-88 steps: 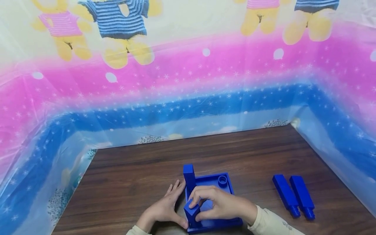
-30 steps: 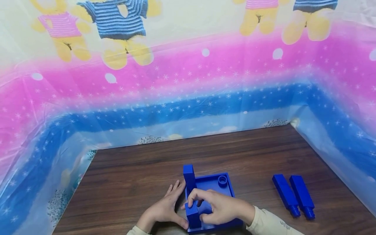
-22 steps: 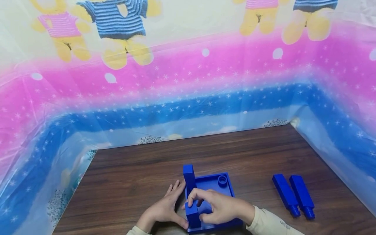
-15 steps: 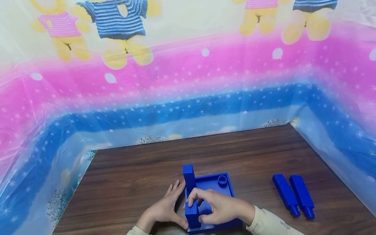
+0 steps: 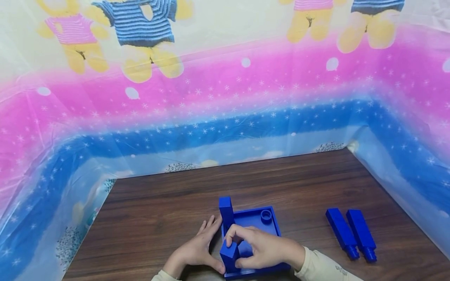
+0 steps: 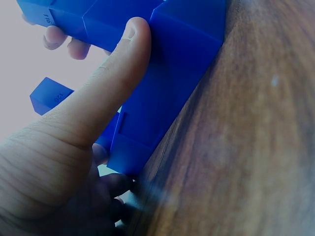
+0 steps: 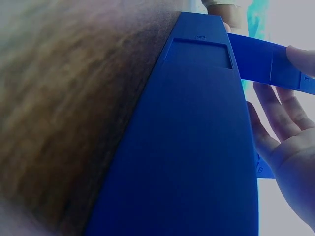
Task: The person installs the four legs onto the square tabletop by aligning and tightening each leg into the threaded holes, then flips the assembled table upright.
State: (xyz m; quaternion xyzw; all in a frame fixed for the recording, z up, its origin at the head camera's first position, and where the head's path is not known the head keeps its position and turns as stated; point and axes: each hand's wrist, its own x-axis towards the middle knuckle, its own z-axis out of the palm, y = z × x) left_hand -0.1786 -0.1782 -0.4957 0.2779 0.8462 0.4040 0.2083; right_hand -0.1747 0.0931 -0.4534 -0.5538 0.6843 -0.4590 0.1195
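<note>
A shallow square blue tray-like tabletop (image 5: 277,222) lies on the table, rim up. At its near left corner stands a square blue leg (image 5: 229,255), pinched near the top between the bent index finger and thumb of my right hand (image 5: 261,246). Another blue leg (image 5: 226,208) stands upright at the far left corner. My left hand (image 5: 198,248) spreads along the tabletop's left side, its thumb (image 6: 123,64) straight against the near corner. The held leg's lower end is hidden. In the right wrist view the tabletop's side wall (image 7: 182,142) fills the middle.
Two loose blue legs (image 5: 340,232) with threaded ends lie side by side on the right of the brown wooden table (image 5: 168,195). A round socket (image 5: 266,216) sits in the tabletop's far right corner. A printed curtain (image 5: 225,97) hangs around the table.
The held leg has turned about its upright axis, a corner now facing me instead of a flat side. My right fingers have shifted slightly with it. The left hand and tabletop stay put.
</note>
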